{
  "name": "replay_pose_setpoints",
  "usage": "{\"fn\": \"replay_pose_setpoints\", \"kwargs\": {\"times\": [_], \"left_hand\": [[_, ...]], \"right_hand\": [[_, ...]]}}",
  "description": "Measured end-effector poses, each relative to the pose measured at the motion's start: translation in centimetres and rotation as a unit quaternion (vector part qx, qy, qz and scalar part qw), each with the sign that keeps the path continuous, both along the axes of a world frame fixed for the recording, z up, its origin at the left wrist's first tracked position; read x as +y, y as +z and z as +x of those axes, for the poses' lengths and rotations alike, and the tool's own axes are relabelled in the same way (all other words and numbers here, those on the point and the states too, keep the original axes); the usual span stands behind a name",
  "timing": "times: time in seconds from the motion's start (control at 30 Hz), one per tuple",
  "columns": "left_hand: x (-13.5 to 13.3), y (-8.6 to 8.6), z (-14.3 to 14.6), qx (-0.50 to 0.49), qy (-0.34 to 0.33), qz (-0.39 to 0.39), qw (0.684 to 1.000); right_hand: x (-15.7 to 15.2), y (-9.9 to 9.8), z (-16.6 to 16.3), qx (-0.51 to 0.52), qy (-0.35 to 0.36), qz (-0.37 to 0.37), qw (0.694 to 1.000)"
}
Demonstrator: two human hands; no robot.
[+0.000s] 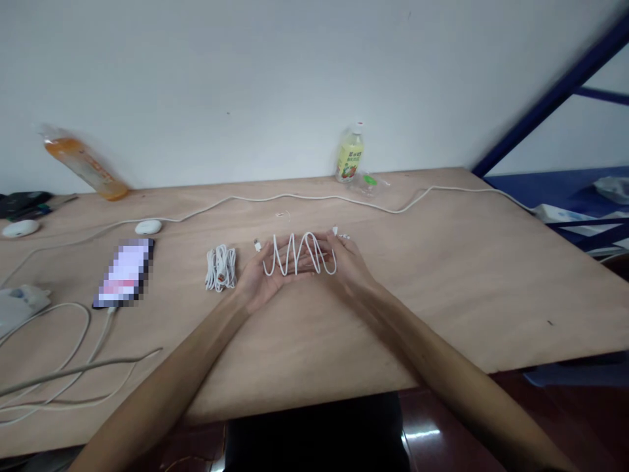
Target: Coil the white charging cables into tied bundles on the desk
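Note:
A white USB cable [296,254] spans both my hands in loose zigzag loops above the table. Under its left part lies my left hand [259,275], palm up with fingers stretched beneath the loops and the thumb against the cable end. A USB plug [257,245] sticks out past that thumb. My right hand [346,259] grips the opposite end, where a small white connector [335,231] shows above the fingers. Part of its fingers is hidden behind the loops. Left of my left hand rests a bundle of coiled white cables [221,268] on the tabletop.
A phone [125,272] with a charging cable lies left, near a white earbud case [148,227]. An orange bottle [86,167] and a yellow-green bottle [350,154] stand by the wall. One long white cord [285,195] crosses the wooden table [466,275]. Blue metal framing [550,98] rises at right.

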State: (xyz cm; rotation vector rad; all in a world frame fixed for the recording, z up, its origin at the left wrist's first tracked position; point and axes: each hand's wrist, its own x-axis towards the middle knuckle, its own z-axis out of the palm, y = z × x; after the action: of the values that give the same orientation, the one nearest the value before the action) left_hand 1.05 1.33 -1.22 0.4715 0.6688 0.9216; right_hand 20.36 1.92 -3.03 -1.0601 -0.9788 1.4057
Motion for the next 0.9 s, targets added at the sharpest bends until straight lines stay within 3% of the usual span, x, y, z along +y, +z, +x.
{"fn": "replay_pose_setpoints", "kwargs": {"times": [0.47, 0.9], "left_hand": [[-0.2, 1.0, 0.2, 0.006, 0.041, 0.008, 0.999], [-0.3, 0.7, 0.2, -0.015, 0.073, 0.028, 0.997]], "right_hand": [[-0.5, 1.0, 0.0, -0.071, -0.004, -0.015, 0.997], [-0.1, -0.7, -0.4, -0.089, -0.018, 0.019, 0.996]]}}
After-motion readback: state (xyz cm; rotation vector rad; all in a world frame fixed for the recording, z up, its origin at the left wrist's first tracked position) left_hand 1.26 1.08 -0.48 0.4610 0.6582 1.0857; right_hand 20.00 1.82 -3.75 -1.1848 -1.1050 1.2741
